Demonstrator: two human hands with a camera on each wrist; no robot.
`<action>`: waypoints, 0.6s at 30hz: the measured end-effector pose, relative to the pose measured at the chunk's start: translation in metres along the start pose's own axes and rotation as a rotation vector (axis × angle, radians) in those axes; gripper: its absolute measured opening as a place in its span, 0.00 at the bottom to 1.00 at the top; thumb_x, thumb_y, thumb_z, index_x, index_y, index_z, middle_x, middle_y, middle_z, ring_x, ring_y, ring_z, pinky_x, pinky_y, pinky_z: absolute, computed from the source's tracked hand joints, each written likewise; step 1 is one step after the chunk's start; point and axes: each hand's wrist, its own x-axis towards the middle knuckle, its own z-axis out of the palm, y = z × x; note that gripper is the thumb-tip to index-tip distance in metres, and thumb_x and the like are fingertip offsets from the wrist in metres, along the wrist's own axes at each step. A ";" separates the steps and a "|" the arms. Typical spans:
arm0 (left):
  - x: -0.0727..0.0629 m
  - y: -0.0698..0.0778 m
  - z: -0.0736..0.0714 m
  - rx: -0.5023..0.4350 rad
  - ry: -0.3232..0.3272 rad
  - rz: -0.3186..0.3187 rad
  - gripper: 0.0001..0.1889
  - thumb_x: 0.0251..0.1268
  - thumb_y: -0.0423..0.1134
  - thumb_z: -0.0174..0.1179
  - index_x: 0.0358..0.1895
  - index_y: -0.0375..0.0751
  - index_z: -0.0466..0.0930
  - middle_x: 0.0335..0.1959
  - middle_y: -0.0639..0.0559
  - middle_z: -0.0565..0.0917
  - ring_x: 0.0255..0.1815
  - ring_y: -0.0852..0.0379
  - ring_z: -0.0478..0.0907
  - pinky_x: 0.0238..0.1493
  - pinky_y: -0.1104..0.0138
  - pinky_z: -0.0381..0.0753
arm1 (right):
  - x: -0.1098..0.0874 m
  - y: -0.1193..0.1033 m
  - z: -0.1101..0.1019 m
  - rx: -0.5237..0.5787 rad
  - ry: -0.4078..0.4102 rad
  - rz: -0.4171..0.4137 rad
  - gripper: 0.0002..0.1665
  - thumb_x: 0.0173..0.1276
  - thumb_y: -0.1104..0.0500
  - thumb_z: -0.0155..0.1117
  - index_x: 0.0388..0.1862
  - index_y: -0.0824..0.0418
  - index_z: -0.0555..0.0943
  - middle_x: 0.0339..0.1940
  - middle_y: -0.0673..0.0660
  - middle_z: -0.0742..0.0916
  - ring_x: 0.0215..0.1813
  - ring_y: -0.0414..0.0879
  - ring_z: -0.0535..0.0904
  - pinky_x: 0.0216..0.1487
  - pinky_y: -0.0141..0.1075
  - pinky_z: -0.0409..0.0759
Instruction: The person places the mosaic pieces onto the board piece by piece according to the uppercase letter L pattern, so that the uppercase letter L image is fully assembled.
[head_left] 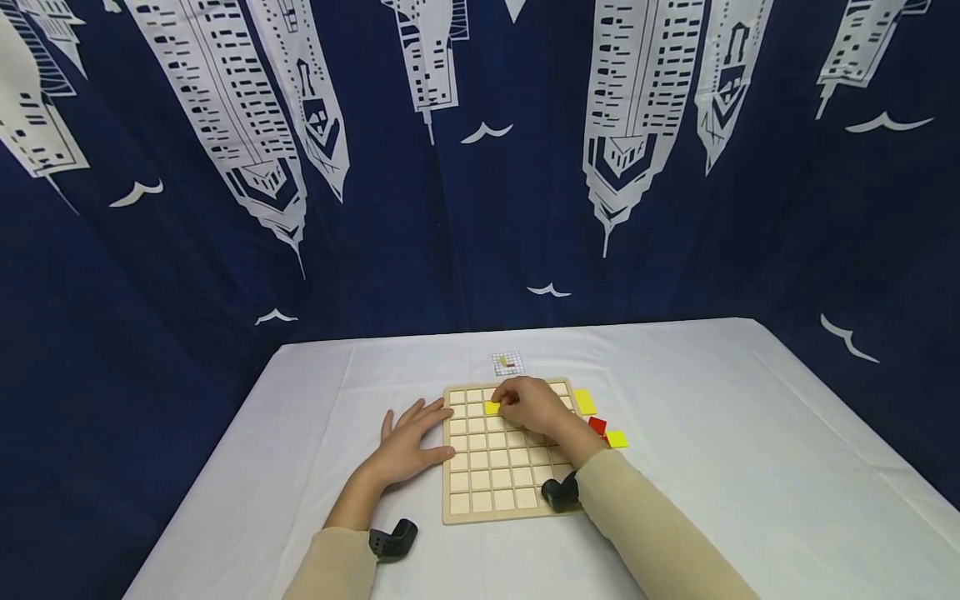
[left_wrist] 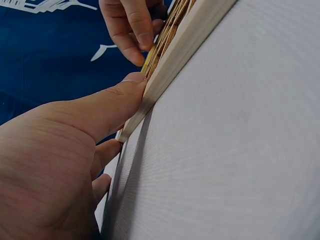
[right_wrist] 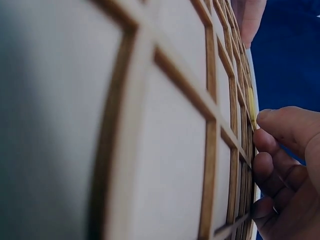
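A light wooden grid board (head_left: 480, 481) lies on the table with raised strips between its square cells. My left hand (head_left: 408, 448) rests at the board's left edge, fingers spread and fairly straight. In the left wrist view its thumb (left_wrist: 112, 102) lies against the wooden rim. Over the upper part of the grid, my right hand (head_left: 536, 407) has its fingers curled, thumb and fingertips at a yellow tile (head_left: 492, 408). From the right wrist, that yellow tile (right_wrist: 252, 102) shows as a thin strip level with the grid, right at the thumb tip; the fingers partly hide it.
A small printed grid card (head_left: 508, 363) with yellow and red marks lies beyond the board. Along the board's right side are a yellow piece (head_left: 584, 402), a red tile (head_left: 597, 425) and another yellow tile (head_left: 617, 439). More red shows partly behind the right forearm. A dark blue patterned curtain (head_left: 465, 225) hangs behind the white-covered table.
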 end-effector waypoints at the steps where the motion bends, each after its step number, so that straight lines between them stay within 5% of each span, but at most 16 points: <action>1: 0.000 0.000 0.000 0.004 0.002 -0.001 0.34 0.62 0.51 0.68 0.71 0.54 0.71 0.80 0.51 0.62 0.83 0.41 0.48 0.77 0.35 0.25 | -0.001 0.000 -0.001 0.006 -0.001 -0.003 0.09 0.63 0.65 0.67 0.42 0.56 0.87 0.33 0.48 0.85 0.38 0.41 0.76 0.48 0.37 0.77; 18: 0.000 0.000 0.001 0.009 0.008 -0.004 0.34 0.61 0.51 0.69 0.71 0.52 0.71 0.80 0.51 0.62 0.83 0.41 0.48 0.77 0.35 0.25 | -0.024 0.007 -0.031 0.084 0.063 -0.025 0.11 0.69 0.62 0.64 0.49 0.61 0.85 0.38 0.54 0.86 0.32 0.42 0.75 0.37 0.34 0.77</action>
